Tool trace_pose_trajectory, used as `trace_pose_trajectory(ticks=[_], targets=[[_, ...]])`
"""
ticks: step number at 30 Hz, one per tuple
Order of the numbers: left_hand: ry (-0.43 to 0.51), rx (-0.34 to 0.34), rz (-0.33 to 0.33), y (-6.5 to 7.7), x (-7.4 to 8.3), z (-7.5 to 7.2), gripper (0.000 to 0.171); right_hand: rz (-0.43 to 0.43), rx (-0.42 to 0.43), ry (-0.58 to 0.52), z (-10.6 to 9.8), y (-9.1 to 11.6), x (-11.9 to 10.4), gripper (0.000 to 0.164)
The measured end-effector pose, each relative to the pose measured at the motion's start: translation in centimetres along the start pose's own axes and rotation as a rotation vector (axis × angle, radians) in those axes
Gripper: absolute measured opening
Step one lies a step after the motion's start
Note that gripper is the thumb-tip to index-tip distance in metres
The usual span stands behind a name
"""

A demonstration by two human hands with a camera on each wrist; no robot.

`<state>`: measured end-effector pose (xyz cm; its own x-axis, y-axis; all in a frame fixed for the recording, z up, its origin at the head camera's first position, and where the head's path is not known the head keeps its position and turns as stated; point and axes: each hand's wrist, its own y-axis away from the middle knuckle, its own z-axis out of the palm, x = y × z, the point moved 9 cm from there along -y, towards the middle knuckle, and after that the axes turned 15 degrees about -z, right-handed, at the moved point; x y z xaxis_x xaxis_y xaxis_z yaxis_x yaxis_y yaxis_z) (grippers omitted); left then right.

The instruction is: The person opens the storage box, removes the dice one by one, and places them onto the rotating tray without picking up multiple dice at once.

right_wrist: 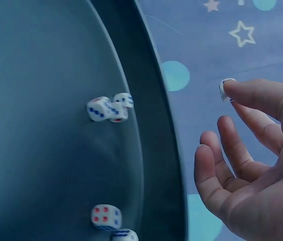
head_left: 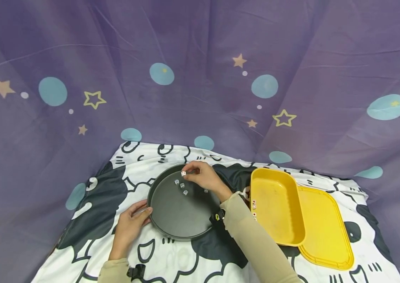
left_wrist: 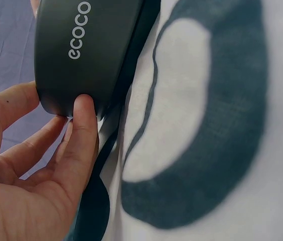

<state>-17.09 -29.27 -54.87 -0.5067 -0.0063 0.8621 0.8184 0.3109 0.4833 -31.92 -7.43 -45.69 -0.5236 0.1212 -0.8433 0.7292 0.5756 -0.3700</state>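
A round black tray (head_left: 185, 220) with a raised wall lies on the bed-like cloth, and "ecoco" is printed on its side in the left wrist view. My left hand (head_left: 129, 224) grips the tray's left edge, with fingertips against the outer wall (left_wrist: 86, 45). Over the far part of the tray, my right hand (head_left: 203, 177) pinches a white die (head_left: 183, 173) between thumb and forefinger. In the right wrist view that die (right_wrist: 226, 90) is partly covered by the thumb. Several more dice, such as this die (right_wrist: 99, 109) and this die (right_wrist: 106, 217), sit inside the tray.
Right of the tray stands a yellow box (head_left: 281, 208) with dice (head_left: 254, 204) showing by its left wall. A yellow lid (head_left: 327, 228) lies beside it, partly hidden by the box. A purple patterned curtain (head_left: 200, 78) hangs behind.
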Motion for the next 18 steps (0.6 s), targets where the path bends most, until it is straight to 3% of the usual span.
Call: trace_pose_trajectory(ticks=[11,18], targets=[[0.029,-0.021,0.000,-0.2,-0.1,0.3,0.044,0.009,0.004,0.013,0.6,0.0,0.8,0.021],[0.016,-0.010,-0.006,-0.2,0.0,0.1,0.045,0.002,0.023,0.018,-2.2,1.2,-0.7,0.021]])
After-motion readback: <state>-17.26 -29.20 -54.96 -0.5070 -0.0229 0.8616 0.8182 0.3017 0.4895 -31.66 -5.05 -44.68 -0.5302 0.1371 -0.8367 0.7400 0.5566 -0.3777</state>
